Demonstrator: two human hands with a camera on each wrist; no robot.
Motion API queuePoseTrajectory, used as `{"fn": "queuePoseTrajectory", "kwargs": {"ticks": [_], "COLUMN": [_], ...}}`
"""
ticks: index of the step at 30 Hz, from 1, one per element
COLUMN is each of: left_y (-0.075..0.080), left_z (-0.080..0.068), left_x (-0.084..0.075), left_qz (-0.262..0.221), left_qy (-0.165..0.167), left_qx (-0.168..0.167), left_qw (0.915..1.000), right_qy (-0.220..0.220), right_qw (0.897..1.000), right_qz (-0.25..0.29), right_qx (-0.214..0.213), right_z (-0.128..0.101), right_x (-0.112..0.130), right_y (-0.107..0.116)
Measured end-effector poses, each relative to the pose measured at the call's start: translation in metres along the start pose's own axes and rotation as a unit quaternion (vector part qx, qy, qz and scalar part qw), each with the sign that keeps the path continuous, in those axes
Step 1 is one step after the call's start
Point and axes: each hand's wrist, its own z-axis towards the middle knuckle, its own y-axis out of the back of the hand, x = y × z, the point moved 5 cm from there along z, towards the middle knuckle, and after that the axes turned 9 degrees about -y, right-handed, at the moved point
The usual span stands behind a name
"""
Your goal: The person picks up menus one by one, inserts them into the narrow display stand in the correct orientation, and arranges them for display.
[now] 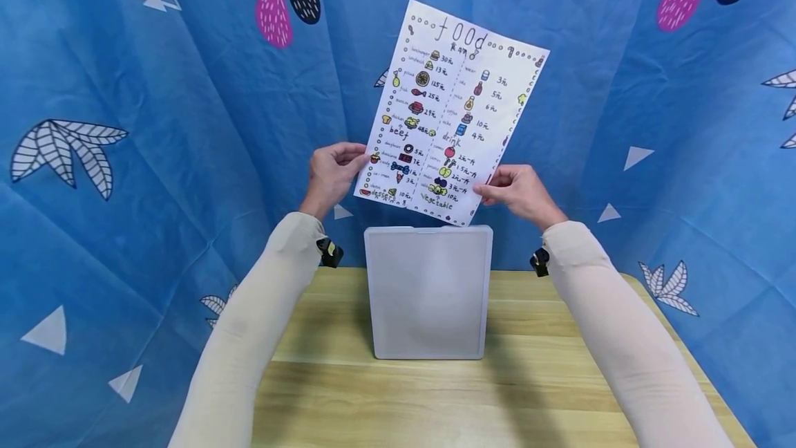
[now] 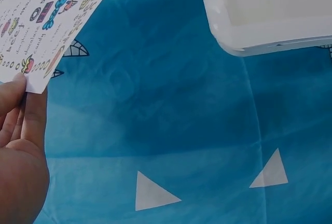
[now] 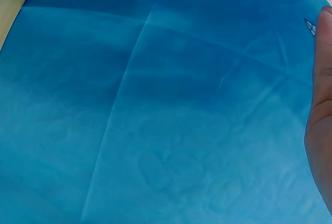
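Note:
A hand-drawn paper menu [image 1: 450, 116], headed "food" and covered with small coloured food drawings and prices, is held up in the air, tilted clockwise in the head view. My left hand [image 1: 332, 175] pinches its lower left edge between thumb and fingers; the left wrist view shows the thumb over a corner of the menu [image 2: 46, 27]. On the lower right edge my right hand [image 1: 519, 192] pinches the sheet, thumb in front. Just below the menu's bottom corner stands a pale grey rectangular panel [image 1: 429, 296] with rounded corners, upright on the wooden table.
The wooden table [image 1: 429, 406] runs under both forearms. Behind and on both sides hangs a blue curtain [image 1: 186, 157] with leaf, triangle and petal prints. Black wrist cameras [image 1: 329, 252] sit on the cream sleeves [image 1: 249, 323].

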Motion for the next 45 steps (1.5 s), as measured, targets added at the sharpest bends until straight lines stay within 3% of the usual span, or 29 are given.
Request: {"fn": "queuePoseTrajectory", "kwargs": {"ticks": [14,45], "left_y": [0.001,-0.01], "left_z": [0.003,-0.008], "left_x": [-0.002,0.012], "left_qz": [0.014,-0.018], "left_qy": [-0.005,0.015], "left_qx": [0.012,0.019], "left_qw": [0.9998,0.9995], "right_qy": [-0.007,-0.02], "right_qw": [1.0,0.999], "right_qz": [-0.006,-0.033], "right_qx": [0.008,0.016], "right_z": [-0.003,-0.008], "right_x": [0.002,-0.007], "right_y": [0.0,0.008]}}
